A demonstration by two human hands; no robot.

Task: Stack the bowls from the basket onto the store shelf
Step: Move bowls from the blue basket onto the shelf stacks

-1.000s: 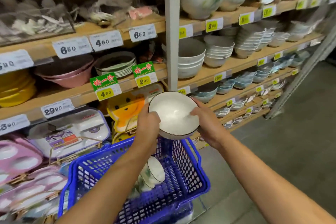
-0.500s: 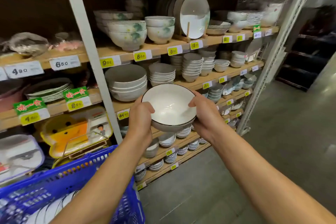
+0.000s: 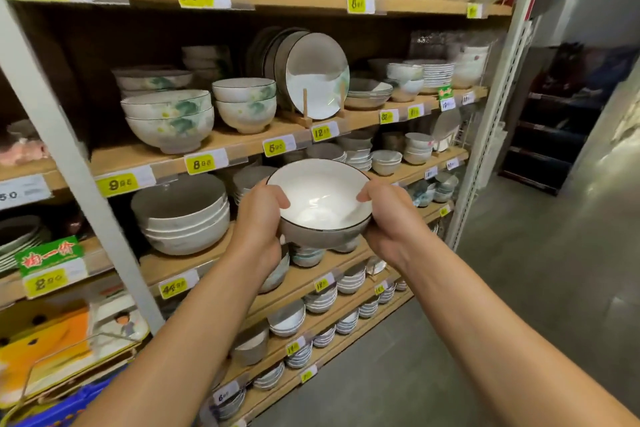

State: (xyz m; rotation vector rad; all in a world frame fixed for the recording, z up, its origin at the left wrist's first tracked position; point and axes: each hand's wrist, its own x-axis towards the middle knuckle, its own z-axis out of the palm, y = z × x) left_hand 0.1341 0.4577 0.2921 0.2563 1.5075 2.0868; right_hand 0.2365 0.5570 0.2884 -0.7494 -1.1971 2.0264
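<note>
I hold a white bowl (image 3: 320, 198) with a thin dark rim in both hands, in front of the wooden store shelf (image 3: 239, 144). My left hand (image 3: 258, 225) grips its left side, thumb over the rim. My right hand (image 3: 391, 222) grips its right side the same way. The bowl is upright and level with the shelf that carries a stack of large grey-white bowls (image 3: 181, 215). One shelf higher stand green-patterned bowls in stacks (image 3: 169, 120) (image 3: 246, 107). Only a blue corner of the basket (image 3: 74, 406) shows at the bottom left.
A white upright post (image 3: 69, 163) divides the shelving at the left, another (image 3: 491, 114) ends it at the right. Plates stand on a wooden rack (image 3: 313, 76). Lower shelves hold several stacks of small dishes (image 3: 322, 298). Grey floor (image 3: 502, 305) lies to the right.
The bowl has been lifted out of the blue basket and carried up and to the right, toward the bowl shelves. The view has swung up; the basket has dropped almost out of sight.
</note>
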